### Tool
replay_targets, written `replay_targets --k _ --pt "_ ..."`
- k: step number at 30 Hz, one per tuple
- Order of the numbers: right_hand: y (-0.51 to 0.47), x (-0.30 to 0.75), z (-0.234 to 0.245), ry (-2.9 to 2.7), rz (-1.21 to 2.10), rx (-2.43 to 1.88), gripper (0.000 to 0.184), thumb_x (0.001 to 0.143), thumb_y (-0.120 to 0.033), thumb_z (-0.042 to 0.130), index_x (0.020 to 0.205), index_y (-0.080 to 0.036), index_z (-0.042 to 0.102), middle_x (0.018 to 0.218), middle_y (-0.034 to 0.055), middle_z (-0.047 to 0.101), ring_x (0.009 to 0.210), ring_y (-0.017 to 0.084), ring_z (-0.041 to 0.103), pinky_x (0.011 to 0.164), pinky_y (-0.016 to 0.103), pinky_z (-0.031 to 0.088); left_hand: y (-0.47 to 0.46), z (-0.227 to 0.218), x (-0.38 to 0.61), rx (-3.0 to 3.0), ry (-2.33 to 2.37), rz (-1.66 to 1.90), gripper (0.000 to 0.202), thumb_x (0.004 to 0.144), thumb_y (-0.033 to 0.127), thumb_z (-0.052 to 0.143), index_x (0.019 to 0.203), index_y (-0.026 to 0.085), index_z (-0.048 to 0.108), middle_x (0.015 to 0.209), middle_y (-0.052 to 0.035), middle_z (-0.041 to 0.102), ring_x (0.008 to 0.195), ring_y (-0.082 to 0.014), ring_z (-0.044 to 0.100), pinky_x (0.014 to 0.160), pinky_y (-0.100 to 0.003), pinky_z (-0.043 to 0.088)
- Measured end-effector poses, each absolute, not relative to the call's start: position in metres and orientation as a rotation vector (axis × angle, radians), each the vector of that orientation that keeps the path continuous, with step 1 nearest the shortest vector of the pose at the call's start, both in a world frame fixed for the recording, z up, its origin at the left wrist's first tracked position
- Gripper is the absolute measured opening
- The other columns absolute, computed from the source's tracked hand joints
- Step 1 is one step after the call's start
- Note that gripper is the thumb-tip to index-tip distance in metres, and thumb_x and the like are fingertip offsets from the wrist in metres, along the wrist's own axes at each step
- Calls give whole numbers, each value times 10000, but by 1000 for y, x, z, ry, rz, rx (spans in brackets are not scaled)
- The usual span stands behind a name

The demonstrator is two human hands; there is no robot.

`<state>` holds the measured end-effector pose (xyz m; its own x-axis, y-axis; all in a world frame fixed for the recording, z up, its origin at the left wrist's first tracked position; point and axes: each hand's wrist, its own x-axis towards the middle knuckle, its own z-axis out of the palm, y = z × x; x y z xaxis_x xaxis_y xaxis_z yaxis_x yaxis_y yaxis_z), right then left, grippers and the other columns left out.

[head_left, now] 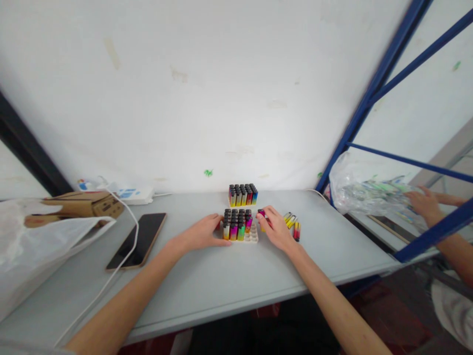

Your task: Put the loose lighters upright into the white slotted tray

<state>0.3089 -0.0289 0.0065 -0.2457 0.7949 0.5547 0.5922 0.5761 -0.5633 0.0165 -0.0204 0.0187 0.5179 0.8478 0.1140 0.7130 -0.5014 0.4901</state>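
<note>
A white tray (253,237) stands on the table, with several upright black-topped lighters (234,229) filling its left and middle. Open slots show along its right side. My left hand (205,231) rests at the tray's left edge, thumb stretched along the front and fingers apart from the thumb. Between the fingers of my right hand (275,228) is a lighter (262,217) with a pink and yellow body, just right of the tray. Loose lighters (297,230), yellow and red, lie on the table beyond my right hand.
Behind stands a second full block of lighters (243,195) near the wall. To the left are a phone (138,241), a white cable (136,231), a cardboard box (92,203) and a plastic bag (33,251). A blue frame (364,111) rises right; beyond it another person's hand (424,202) touches plastic-wrapped items.
</note>
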Motion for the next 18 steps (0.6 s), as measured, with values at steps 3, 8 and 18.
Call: replay_targets --k 3,8,18 --pt "-31 310 6 -2077 319 -1123 471 1094 -529 444 715 -249 449 697 -3 559 651 176 498 668 313 395 -20 18 16 2387 1278 475 593 731 686 808 1045 201 676 1058 -102 712 980 -325 677 896 -424 552" --pt "-34 311 6 -2079 438 -1148 513 1055 -590 530 693 -227 549 610 -20 573 587 160 486 607 287 352 -20 18 16 2397 1270 488 601 739 690 801 1084 211 690 1058 -98 721 972 -326 677 888 -428 554" --pt "-30 305 3 -2313 317 -1128 399 1066 -538 595 827 -227 667 780 35 716 666 186 603 651 279 383 -19 17 17 2390 1295 453 567 739 666 809 1035 201 674 1046 -94 710 948 -314 677 864 -412 546"
